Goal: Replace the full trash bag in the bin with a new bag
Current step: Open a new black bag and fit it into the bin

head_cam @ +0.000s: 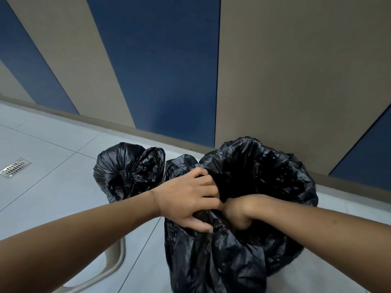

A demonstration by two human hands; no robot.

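Pale grey floor tiles (53,144) with thin dark joints. Metal floor drain (15,167) set into the tiles at far left. Wall panels in alternating navy blue (156,66) and beige (296,77), above a grey skirting strip (105,121). Curved grey bar (115,259) at lower left.

1. The tied trash bag (127,172) sat on the floor (53,187), left of the open trash bag (254,208) and touching it.
2. Both hands met at the open bag's near edge, left hand (186,199) left of right hand (239,212).
3. A floor drain (15,167) lay far left.
4. The wall (296,81) stood behind both bags.
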